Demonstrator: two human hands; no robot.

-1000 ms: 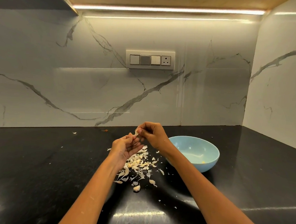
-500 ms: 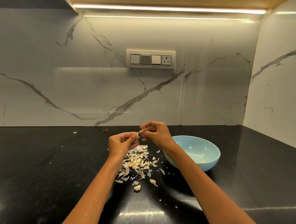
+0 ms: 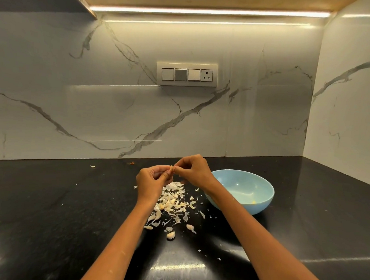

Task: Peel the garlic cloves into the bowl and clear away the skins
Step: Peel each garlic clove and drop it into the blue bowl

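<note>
Most of the garlic clove [image 3: 171, 168] is hidden between the fingertips of both hands, so only a small pale sliver shows and whether skin remains on it is too small to tell; its long axis appears to run roughly from 9 to 3 o'clock, though which end is the tip cannot be made out. Both forearms are cut off by the bottom edge. The left hand [image 3: 152, 180] is curled with fingers bent inward, pinching the clove's left end between thumb and fingertips. The right hand [image 3: 194, 169] is likewise closed down in a fine pinch on the clove's right end, its other fingers arched above. The hands meet above the far end of the pile of garlic skins [image 3: 172, 200], which spreads over the black countertop [image 3: 45, 207] toward 6 o'clock from the hands. An unpeeled-looking clove [image 3: 171, 235] lies at the pile's near edge. The light blue bowl [image 3: 262, 201] stands at 3 o'clock of the pile, partly covered by the right wrist; a small yellowish bit sits inside, hard to identify. A switch plate [image 3: 186, 74] sits on the marble wall at 12 o'clock.
</note>
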